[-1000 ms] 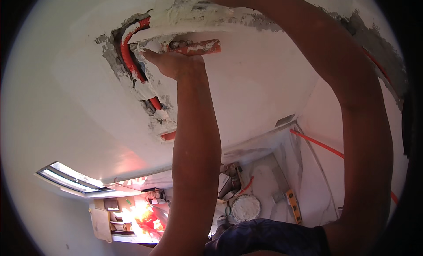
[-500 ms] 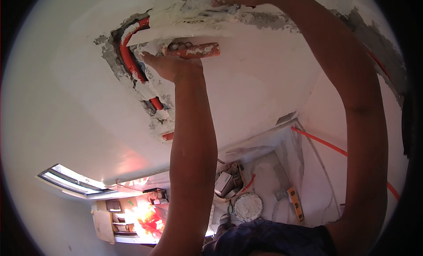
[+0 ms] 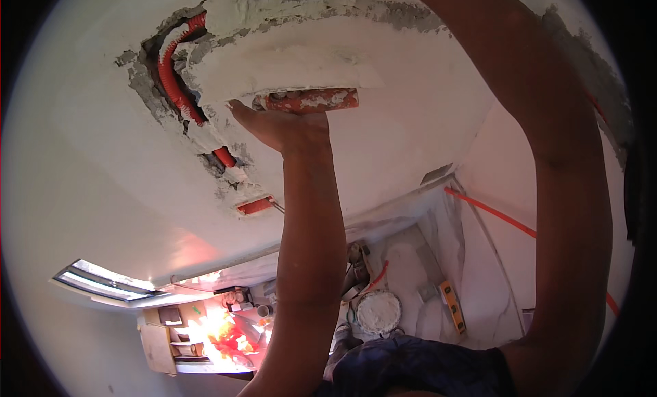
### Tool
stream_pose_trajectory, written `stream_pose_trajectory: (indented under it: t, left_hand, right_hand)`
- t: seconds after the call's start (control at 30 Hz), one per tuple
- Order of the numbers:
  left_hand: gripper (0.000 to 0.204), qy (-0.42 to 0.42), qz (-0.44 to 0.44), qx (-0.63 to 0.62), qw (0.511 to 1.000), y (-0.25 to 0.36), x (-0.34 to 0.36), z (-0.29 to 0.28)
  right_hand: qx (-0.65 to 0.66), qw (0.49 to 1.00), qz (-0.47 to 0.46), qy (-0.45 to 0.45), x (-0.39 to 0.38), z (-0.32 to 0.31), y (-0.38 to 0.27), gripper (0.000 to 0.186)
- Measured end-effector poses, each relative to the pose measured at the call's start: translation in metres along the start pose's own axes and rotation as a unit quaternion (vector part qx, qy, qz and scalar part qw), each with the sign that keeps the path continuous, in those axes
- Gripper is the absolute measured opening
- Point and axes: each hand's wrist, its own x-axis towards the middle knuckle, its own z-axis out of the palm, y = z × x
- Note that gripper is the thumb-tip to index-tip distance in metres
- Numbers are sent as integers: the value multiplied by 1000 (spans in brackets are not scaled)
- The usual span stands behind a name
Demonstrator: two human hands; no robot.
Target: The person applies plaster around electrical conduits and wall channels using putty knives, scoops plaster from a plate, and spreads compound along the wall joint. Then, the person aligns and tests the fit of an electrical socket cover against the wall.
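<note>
The left hand (image 3: 295,129) is wrapping round the red handle of a trowel (image 3: 335,99), thumb pointing left, and the blade is running along the wall (image 3: 404,123). The right arm (image 3: 558,113) is reaching out of view, so I cannot tell whether the right hand is spreading or closing. The left forearm (image 3: 311,240) is standing in the way, hiding some wall and floor (image 3: 404,257). Near it, a red wall box (image 3: 256,205) is sitting, and left of the trowel a curved red pipe (image 3: 169,75) is running through a ragged groove. Farther off, a tub (image 3: 380,332) of white paste (image 3: 378,311) is standing left of an orange level (image 3: 452,308); a window (image 3: 107,279) is glowing at far left. Since half a second ago, the trowel is sitting farther from the pipe and nearer the box, while the right hand is no longer showing.
</note>
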Motion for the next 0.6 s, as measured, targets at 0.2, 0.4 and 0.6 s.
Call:
stream_pose_trajectory:
  t: [0.2,0.4,0.6]
  left_hand:
    - [67,-19,-10,-17,1000,6,-3,-21]
    - [64,22,-5,-9,1000,18,-21,-30]
    - [56,-12,3,-13,1000,29,-26,-55]
  right_hand:
    - [-66,987,67,132,-10,-11,51,56]
    - [249,966,25,68,-30,-17,32,70]
    - [222,974,9,36,-1,54,-15,65]
